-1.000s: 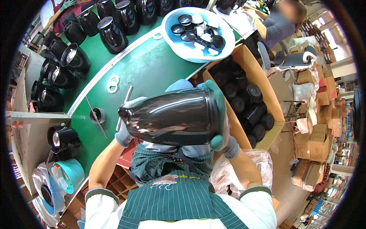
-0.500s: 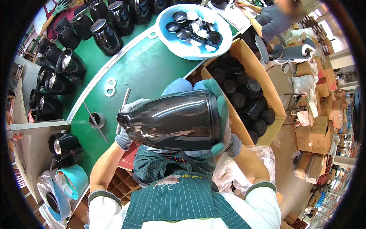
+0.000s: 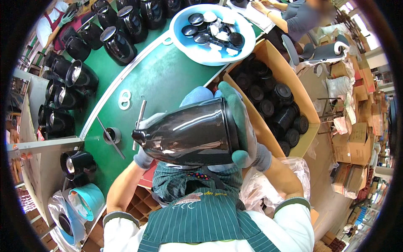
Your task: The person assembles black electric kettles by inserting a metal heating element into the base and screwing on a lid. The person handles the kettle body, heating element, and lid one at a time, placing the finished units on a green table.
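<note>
Across my lap lies a glossy black jug body (image 3: 187, 132) on its side, its narrow spouted end to the left and its wide base to the right. My left hand (image 3: 152, 120), in a pale grey glove, is closed at the narrow end, mostly hidden behind the jug. A thin metal rod (image 3: 141, 111) sticks out there, seemingly held in that same hand. My right hand (image 3: 242, 130), in a green-palmed grey glove, grips the base end, thumb at the near edge and fingers at the far edge.
On the green table (image 3: 155, 75) lie white rings (image 3: 124, 101), a tape roll (image 3: 112, 135) and another rod (image 3: 110, 136). A blue basin (image 3: 178, 46) holds black and white lids. An open carton (image 3: 310, 122) at right contains black round parts. Several black jugs (image 3: 118, 46) stand at far left; other people sit beyond.
My right hand has shifted its hold on the base, its palm now flatter against the end and its fingers straighter. The jug has moved slightly left relative to my lap.
</note>
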Tool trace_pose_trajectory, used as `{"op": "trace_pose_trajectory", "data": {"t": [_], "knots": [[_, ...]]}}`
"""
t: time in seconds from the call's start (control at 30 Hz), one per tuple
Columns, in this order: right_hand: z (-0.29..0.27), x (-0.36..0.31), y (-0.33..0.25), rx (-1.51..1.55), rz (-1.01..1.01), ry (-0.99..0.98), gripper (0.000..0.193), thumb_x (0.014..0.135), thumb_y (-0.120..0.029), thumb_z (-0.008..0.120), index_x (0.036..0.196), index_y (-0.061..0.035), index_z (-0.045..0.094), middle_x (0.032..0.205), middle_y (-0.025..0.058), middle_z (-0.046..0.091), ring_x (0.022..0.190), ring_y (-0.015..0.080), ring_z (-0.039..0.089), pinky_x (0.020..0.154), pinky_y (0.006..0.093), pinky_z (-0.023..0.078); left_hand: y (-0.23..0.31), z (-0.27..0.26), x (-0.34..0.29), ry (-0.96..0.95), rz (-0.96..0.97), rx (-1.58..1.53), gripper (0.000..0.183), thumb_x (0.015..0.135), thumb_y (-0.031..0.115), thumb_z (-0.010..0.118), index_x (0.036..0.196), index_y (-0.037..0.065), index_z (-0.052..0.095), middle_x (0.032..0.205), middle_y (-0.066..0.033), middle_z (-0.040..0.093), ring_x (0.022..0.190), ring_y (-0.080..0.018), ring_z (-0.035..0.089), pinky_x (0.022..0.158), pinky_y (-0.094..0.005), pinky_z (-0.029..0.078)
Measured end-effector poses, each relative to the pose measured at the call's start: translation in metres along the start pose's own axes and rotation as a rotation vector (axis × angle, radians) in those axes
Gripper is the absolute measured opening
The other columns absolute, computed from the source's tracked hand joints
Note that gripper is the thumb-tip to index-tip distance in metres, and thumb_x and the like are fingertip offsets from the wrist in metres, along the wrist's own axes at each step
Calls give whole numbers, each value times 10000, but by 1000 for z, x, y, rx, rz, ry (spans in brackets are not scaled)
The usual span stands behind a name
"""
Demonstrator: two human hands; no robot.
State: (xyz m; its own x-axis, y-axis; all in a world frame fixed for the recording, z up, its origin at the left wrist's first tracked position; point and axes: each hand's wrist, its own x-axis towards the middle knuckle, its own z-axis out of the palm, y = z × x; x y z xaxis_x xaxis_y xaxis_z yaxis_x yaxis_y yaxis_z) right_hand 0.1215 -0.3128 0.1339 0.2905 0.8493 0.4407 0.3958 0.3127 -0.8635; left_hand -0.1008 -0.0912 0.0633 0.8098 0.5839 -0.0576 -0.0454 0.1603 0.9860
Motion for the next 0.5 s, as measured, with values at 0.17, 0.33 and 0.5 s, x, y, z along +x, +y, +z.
{"op": "trace_pose_trajectory", "data": {"t": [0.17,0.33,0.5], "knots": [[8,1,-12,519,240,239,757,1079,-508,489,1612,-10,288,1638,169,370,1444,249,455,1205,405,362,55,19,4,109,330,602,276,846,120,728,1093,0,764,982,-77,781,902,-167,744,858,-297,572],[17,-51,43,378,457,344,474,1116,-311,447,1512,-49,443,1484,128,554,1311,223,586,1104,375,502,104,18,19,-90,480,986,364,755,195,751,1070,13,753,977,-169,768,901,-318,772,846,-341,585],[0,-43,56,1047,917,577,523,1125,-429,385,1473,-60,513,1433,119,613,1250,246,637,1076,419,536,119,43,30,-189,388,1098,515,718,209,781,1195,30,707,1069,-198,747,981,-351,744,893,-380,578]]}}
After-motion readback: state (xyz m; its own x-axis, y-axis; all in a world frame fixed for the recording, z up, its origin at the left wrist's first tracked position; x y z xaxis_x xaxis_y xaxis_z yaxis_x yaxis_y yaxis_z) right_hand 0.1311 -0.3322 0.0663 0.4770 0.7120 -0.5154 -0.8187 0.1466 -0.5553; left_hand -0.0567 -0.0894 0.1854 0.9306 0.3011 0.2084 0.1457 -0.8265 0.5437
